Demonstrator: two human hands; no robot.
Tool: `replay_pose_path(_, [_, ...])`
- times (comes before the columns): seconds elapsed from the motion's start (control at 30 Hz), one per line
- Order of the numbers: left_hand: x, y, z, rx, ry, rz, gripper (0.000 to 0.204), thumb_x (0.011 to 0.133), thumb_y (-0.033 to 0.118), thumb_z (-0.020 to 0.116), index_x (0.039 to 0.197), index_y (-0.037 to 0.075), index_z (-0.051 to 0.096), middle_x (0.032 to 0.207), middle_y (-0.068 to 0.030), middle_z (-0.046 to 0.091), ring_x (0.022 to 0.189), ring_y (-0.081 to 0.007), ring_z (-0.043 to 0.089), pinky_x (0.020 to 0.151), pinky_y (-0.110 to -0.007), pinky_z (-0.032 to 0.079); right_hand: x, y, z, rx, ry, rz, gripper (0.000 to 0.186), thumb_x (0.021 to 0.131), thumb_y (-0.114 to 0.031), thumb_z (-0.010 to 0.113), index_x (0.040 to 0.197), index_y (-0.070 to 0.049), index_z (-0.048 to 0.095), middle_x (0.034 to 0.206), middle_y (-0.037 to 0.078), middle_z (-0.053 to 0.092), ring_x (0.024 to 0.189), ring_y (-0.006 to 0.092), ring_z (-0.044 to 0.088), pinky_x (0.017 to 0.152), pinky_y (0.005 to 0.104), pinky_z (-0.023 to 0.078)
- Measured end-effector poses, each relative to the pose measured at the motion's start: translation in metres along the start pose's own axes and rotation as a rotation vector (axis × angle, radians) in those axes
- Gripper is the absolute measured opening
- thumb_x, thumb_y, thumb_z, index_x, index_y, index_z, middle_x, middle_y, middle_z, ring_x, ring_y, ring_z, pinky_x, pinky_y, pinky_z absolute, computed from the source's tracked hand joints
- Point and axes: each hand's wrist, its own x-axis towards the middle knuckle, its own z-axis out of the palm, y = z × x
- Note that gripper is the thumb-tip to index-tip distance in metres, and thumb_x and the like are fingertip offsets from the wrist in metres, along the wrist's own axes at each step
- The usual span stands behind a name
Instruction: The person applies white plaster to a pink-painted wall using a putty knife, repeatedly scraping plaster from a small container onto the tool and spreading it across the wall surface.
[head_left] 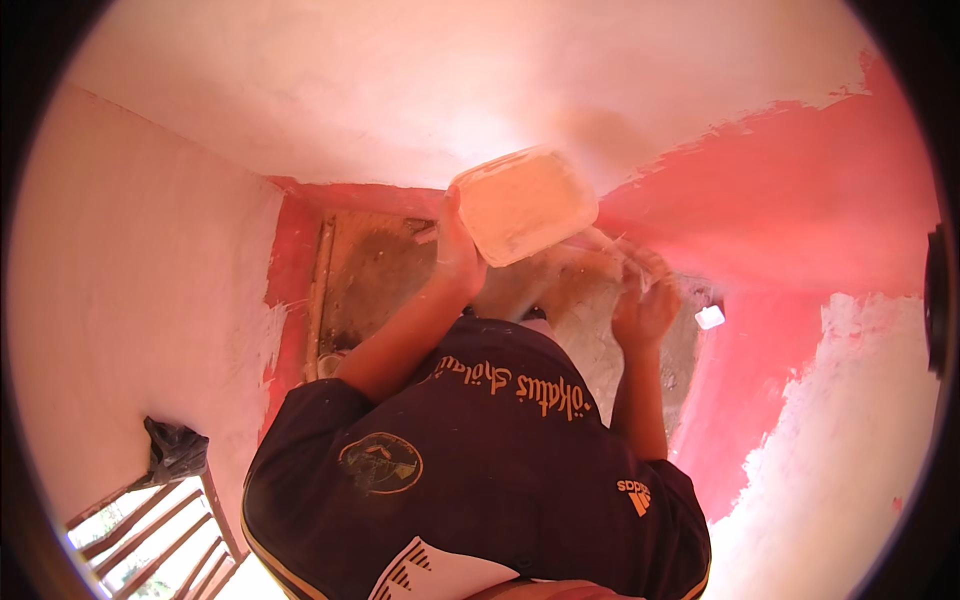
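My left hand (458, 240) grips the left side of a pale orange rectangular container (525, 205), held up in front of me. My right hand (645, 300) is to the right of it with fingers curled around a thin, motion-blurred tool that reaches toward the container's lower right corner; I cannot make out what it is. My forearms come up on either side of my dark shirt.
Pale walls (130, 240) with rough red painted bands (760, 190) surround a stained concrete floor (380, 270). A small white object (709, 316) lies at right. A window with bars (150, 540) and a black bag-like bundle (175, 450) sit at lower left.
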Motion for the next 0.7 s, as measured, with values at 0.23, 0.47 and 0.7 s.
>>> replay_pose_path(0.23, [-0.01, -0.007, -0.043, -0.061, -0.076, 0.019, 0.062, 0.105, 0.053, 0.03, 0.145, 0.009, 0.044, 0.143, -0.0082, 0.053, 0.135, -0.0248, 0.049, 0.114, -0.042, 0.038, 0.064, -0.067, 0.028, 0.178, 0.12, 0.466, 0.045, 0.096, 0.0, 0.057, 0.14, 0.006, 0.049, 0.115, 0.017, 0.069, 0.099, 0.0156, 0.066, 0.084, 0.0279, 0.052])
replay_pose_path(0.47, [-0.015, -0.006, -0.065, -0.135, -0.105, 0.08, 0.057, 0.107, 0.044, 0.032, 0.148, 0.005, 0.04, 0.148, -0.0109, 0.049, 0.139, -0.0251, 0.045, 0.117, -0.041, 0.034, 0.075, -0.091, 0.063, 0.066, 0.067, 0.581, 0.057, 0.092, 0.0, 0.054, 0.148, 0.005, 0.042, 0.108, 0.019, 0.07, 0.09, 0.0167, 0.066, 0.08, 0.0295, 0.052])
replay_pose_path(0.7, [-0.009, -0.013, -0.078, -0.241, -0.148, 0.084, 0.057, 0.103, 0.035, 0.045, 0.151, 0.01, 0.027, 0.149, -0.0098, 0.041, 0.14, -0.0244, 0.042, 0.116, -0.042, 0.036, 0.086, -0.095, 0.094, -0.01, 0.073, 0.608, 0.057, 0.09, -0.004, 0.057, 0.145, 0.007, 0.045, 0.099, 0.017, 0.07, 0.081, 0.0159, 0.063, 0.076, 0.0294, 0.052])
